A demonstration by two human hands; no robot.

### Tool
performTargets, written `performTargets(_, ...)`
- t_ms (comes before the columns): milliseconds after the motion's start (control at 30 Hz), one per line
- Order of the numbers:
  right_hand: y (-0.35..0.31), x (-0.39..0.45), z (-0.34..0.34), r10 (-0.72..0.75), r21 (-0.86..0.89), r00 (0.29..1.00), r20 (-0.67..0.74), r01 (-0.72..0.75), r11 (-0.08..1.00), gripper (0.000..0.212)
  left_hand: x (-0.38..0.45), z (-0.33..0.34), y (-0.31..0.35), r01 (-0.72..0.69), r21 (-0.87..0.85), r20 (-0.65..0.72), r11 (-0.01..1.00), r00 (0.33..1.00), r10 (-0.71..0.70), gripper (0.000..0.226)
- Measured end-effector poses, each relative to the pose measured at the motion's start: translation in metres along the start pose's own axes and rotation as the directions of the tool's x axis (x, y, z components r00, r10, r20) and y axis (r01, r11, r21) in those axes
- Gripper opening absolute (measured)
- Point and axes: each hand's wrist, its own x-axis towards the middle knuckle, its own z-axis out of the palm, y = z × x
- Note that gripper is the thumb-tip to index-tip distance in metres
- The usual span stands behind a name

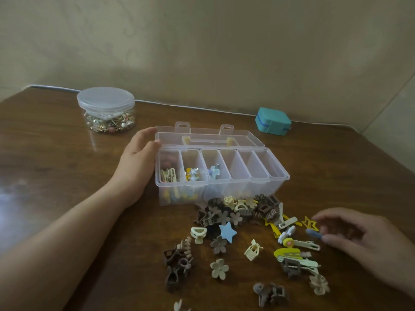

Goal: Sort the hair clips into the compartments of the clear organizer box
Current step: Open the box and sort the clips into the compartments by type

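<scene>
On the brown wooden table (56, 153) sits the clear organizer box (224, 176) with its lid flipped back, six compartments in a row. The three on the left have a few clips in them already, the other three look bare. The left hand (139, 158) rests against the box's left end, fingers relaxed and spread along the wall, thumb up by the lid corner, not really curled round anything. Right in front of the box is the messy pile of hair clips (242, 225), browns and creams, plus a blue star clip (227, 232). The right hand (363, 241) has its grip closed on a small blue clip (314, 234), pinched at the fingertips. Farther back there's a lidded round jar (106, 108) of shiny bits on the left, and a teal case (272, 120) near the wall.
</scene>
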Motion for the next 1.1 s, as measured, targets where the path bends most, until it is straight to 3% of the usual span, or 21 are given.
performTargets(67, -0.007, 0.006, -0.010, -0.005, 0.071, 0.995, -0.095, 0.012, 0.997, 0.032, 0.000, 0.000, 0.000, 0.000, 0.002, 0.007, 1.000, 1.000, 0.000, 0.038)
performTargets(167, -0.027, 0.032, -0.009, -0.030, 0.312, 0.973, -0.228, 0.103, 0.945, 0.020, 0.000, 0.000, 0.000, -0.009, 0.005, 0.007, 1.000, 1.000, 0.009, 0.037)
performTargets(300, -0.083, 0.077, 0.019, -0.094, 0.475, 0.978, -0.187, 0.174, 0.863, 0.024, 0.000, -0.001, 0.000, 0.004, -0.001, 0.018, 1.000, 1.000, -0.004, 0.037)
performTargets(533, -0.124, 0.108, 0.045, -0.160, 0.225, 0.972, -0.173, 0.197, 0.954, 0.008, 0.000, -0.001, 0.000, 0.013, -0.015, 0.026, 1.000, 1.000, -0.013, 0.037)
performTargets(733, -0.065, 0.080, 0.007, -0.096, 0.254, 0.947, -0.306, 0.178, 0.951, 0.027, 0.002, -0.001, -0.002, 0.024, -0.015, 0.029, 1.000, 0.999, -0.024, 0.039)
performTargets(800, -0.032, 0.066, 0.002, -0.015, 0.205, 0.965, -0.261, 0.071, 0.976, 0.031, 0.002, -0.001, -0.002, 0.015, -0.004, 0.021, 1.000, 1.000, -0.015, 0.038)
performTargets(900, 0.004, 0.043, 0.008, 0.069, -0.011, 0.996, -0.059, -0.070, 0.998, 0.044, 0.002, -0.001, -0.001, 0.011, 0.009, 0.009, 1.000, 1.000, -0.011, 0.036)
performTargets(1100, 0.015, 0.022, 0.017, 0.024, -0.120, 0.999, 0.021, -0.021, 0.993, 0.029, 0.001, 0.000, -0.001, 0.007, 0.009, 0.008, 1.000, 1.000, -0.007, 0.038)
